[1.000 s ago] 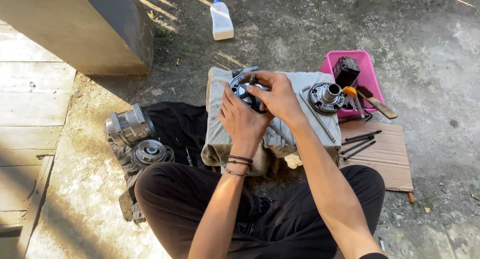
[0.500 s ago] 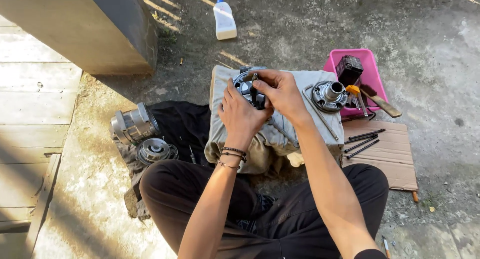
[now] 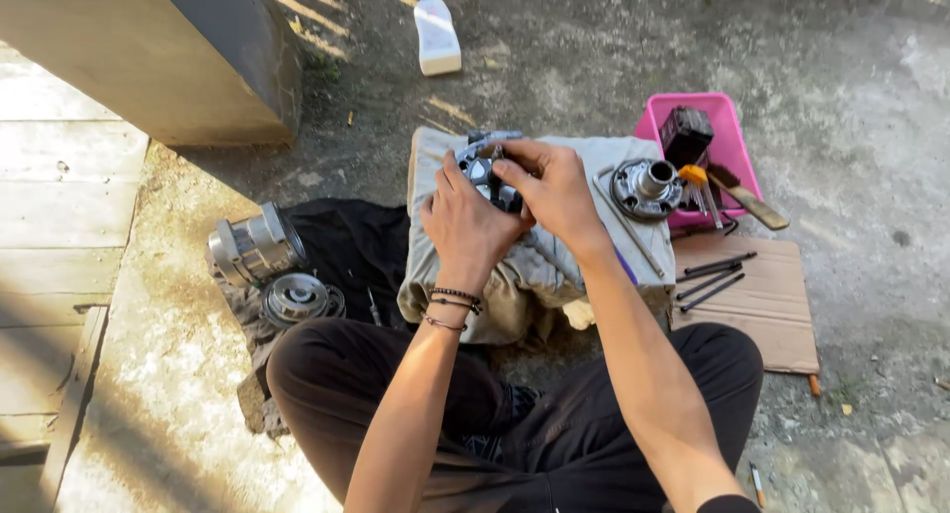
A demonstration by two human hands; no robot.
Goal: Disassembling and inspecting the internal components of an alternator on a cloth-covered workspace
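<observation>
While both hands close on 1 small metal engine part [image 3: 487,167], the step in hand looks like fitting or adjusting a component on it, w/ the part held just above the grey cloth pad [image 3: 554,266]. Left hand [image 3: 465,226] wraps the part from below & near side; right hand [image 3: 554,191] grips it from above, fingertips pinched at its top edge. Next move probably calls for a steady 2-hand hold & fine finger work; what the fingers pinch can't be made out. Part: grey cast metal w/ dark recesses, mostly hidden by the hands. Rel. to the pad: round hub part [image 3: 645,188] rests on its right end; pink tray [image 3: 737,142] just right of it; finned cylinder [image 3: 255,246] well to its left; white bottle [image 3: 436,35] beyond it.
</observation>
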